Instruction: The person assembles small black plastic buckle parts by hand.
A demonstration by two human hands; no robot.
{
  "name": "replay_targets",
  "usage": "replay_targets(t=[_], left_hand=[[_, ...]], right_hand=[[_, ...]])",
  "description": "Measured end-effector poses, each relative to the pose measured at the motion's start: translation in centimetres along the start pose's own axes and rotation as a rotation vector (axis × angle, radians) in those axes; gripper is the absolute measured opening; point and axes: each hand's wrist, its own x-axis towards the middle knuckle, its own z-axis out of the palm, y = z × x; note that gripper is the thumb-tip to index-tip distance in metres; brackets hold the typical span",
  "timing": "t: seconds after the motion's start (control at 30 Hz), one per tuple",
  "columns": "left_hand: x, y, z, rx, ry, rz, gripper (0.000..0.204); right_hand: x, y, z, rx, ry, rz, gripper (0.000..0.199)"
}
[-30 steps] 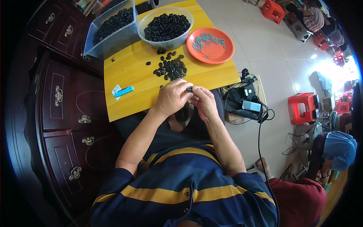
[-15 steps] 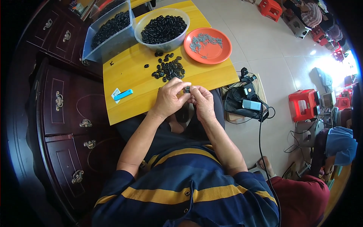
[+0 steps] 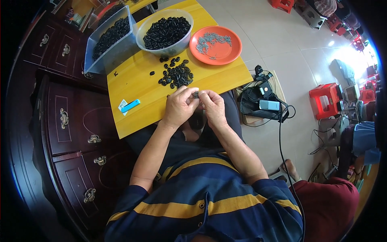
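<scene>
Just past the near edge of the yellow table, my left hand (image 3: 180,106) pinches a small black piece (image 3: 196,95) between thumb and forefinger. My right hand (image 3: 213,109) grips the same piece from the other side, so the fingertips nearly meet around it. Much of the piece is covered by the fingers. Beyond my hands lies a loose pile of small black oval pieces (image 3: 176,76). At the back stands a clear round tub (image 3: 171,50) full of similar black pieces. Right of it, an orange-red plate (image 3: 225,57) carries many thin grey bits (image 3: 207,39).
A blue-handled tool (image 3: 130,105) lies on a white slip at the table's (image 3: 145,117) left. A clear bin (image 3: 89,60) of black pieces stands far left, beside a dark wooden cabinet (image 3: 66,121). Right are a black bag with cables (image 3: 252,103), a red stool (image 3: 323,101) and other people.
The whole view has shifted and turned slightly. Both hands stay together on the small black piece, with only slight finger movement.
</scene>
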Motion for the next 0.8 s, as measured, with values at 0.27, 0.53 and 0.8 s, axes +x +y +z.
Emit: replay_targets(t=[0.27,0.53,0.8], left_hand=[[0.2,0.2,-0.5,-0.01,-0.059,-0.035,0.024],[0.3,-0.2,-0.4,0.004,-0.069,0.015,0.023],[0.2,-0.4,0.0,-0.027,-0.026,0.141,0.024]], right_hand=[[-0.1,-0.1,-0.1,0.011,-0.024,0.004,0.018],[-0.2,-0.3,-0.4,0.003,-0.051,0.004,0.015],[-0.4,-0.9,-0.9,-0.065,-0.037,-0.003,0.015]])
